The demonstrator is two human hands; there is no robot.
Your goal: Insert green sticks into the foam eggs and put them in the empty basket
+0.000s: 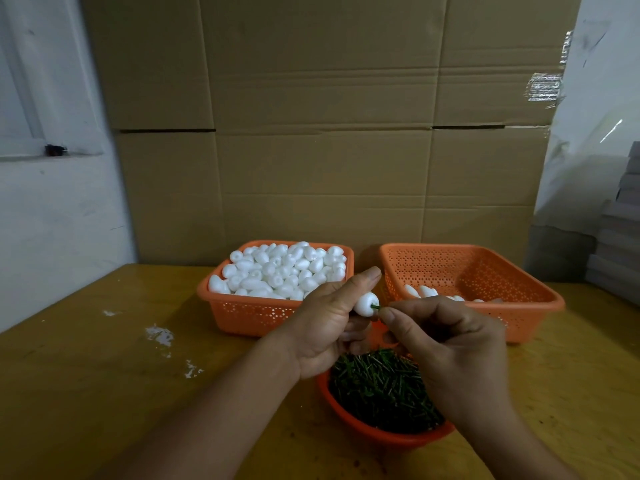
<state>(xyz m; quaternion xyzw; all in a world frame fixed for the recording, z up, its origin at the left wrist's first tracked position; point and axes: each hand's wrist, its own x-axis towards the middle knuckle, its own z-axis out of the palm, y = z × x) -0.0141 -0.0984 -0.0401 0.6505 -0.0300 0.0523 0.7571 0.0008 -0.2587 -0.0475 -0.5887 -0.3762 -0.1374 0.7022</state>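
My left hand (pixel 325 320) grips a white foam egg (pixel 366 302) above the table, with the thumb stretched over its top. My right hand (pixel 446 337) pinches a short green stick (pixel 375 307) whose tip sits in the egg's end. Below both hands stands an orange bowl (pixel 349 415) heaped with green sticks (pixel 381 389). At the back left an orange basket (pixel 249 311) is piled with plain foam eggs (pixel 284 271). A second orange basket (pixel 485 271) at the back right holds several eggs (pixel 427 292) along its near wall.
The wooden table (pixel 104 375) carries white foam crumbs (pixel 159 336) at the left. Flattened cardboard (pixel 322 133) stands upright right behind the baskets. A stack of grey slabs (pixel 620 244) sits at the right edge.
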